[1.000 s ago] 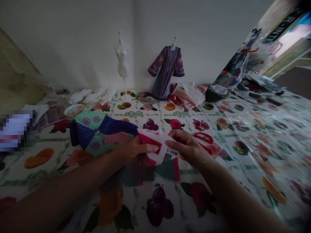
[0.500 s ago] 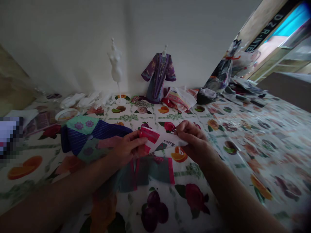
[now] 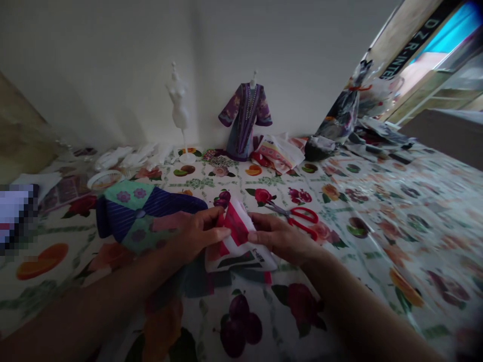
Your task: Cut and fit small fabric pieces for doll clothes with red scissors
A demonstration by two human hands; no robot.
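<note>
Cloth, white with a pink print (image 3: pixel 238 236), is pinched in both hands over a teal piece with pink edging (image 3: pixel 199 280) on a fruit-patterned tablecloth (image 3: pixel 279 342). Thumb and fingers of the left hand (image 3: pixel 199 229) close on its left side; the right hand (image 3: pixel 277 236) clasps its right. The right hand has just drawn inward, so both grips now work one small area, and red-handled scissors (image 3: pixel 287 213) are uncovered beyond.
</note>
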